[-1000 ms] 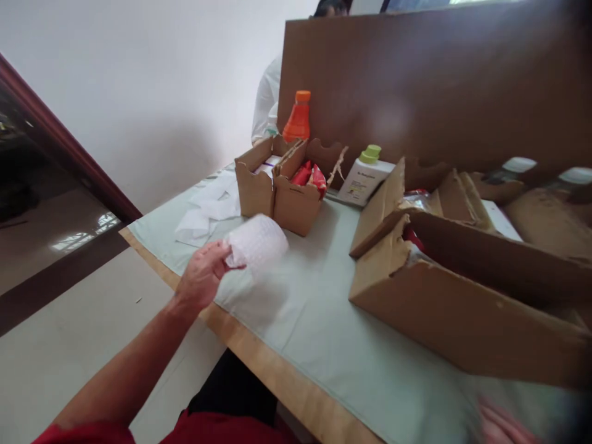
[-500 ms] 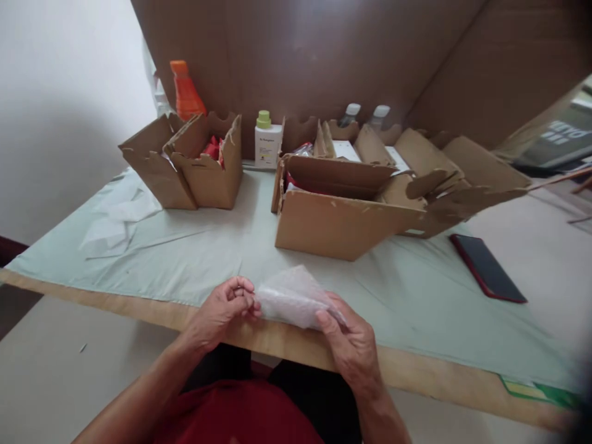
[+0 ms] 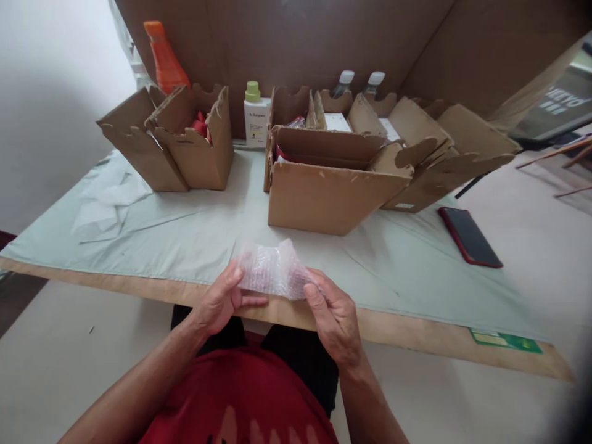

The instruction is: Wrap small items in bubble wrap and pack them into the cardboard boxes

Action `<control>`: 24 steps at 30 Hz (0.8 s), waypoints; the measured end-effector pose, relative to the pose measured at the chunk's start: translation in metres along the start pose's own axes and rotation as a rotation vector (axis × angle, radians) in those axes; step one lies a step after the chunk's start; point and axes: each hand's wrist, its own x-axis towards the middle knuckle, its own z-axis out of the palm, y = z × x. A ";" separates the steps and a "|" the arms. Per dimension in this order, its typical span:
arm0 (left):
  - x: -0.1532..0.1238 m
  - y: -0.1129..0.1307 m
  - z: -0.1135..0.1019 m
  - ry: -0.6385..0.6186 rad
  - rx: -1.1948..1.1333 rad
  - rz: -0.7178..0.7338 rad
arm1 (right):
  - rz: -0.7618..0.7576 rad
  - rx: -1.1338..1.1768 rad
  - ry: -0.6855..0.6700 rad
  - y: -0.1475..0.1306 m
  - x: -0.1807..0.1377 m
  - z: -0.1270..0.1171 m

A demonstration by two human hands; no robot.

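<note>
A piece of clear bubble wrap (image 3: 268, 269) is stretched between my two hands, just above the table's front edge. My left hand (image 3: 222, 299) pinches its left end, thumb on top, with a lower finger extended underneath. At the other end, my right hand (image 3: 332, 310) grips the wrap between thumb and fingers. The plastic is crinkled and see-through, with pinkish tones showing in places; whether anything lies inside it I cannot tell.
Cut-down cardboard boxes (image 3: 319, 200) stand along the back, more of them (image 3: 208, 163) at left. Behind are an orange bottle (image 3: 165, 61) and a white bottle with a green cap (image 3: 255, 120). A phone (image 3: 470, 237) lies at right, crumpled white sheets (image 3: 104, 206) at left.
My left hand has turned and now holds the wrap's left end, which is spread flatter between the hands. The whole view has shifted, so the scene sits higher.
</note>
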 end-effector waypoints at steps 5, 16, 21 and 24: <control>0.002 -0.011 0.006 0.287 0.036 0.040 | 0.142 0.364 0.294 0.000 -0.010 -0.008; 0.014 0.015 -0.014 0.391 0.460 0.319 | 0.125 -0.073 0.470 0.026 -0.012 -0.032; 0.057 0.039 -0.016 0.392 0.783 0.416 | 0.056 -0.498 0.358 0.043 0.007 -0.037; 0.071 0.042 -0.024 0.449 0.930 0.459 | 0.039 -0.707 0.329 0.053 0.006 -0.048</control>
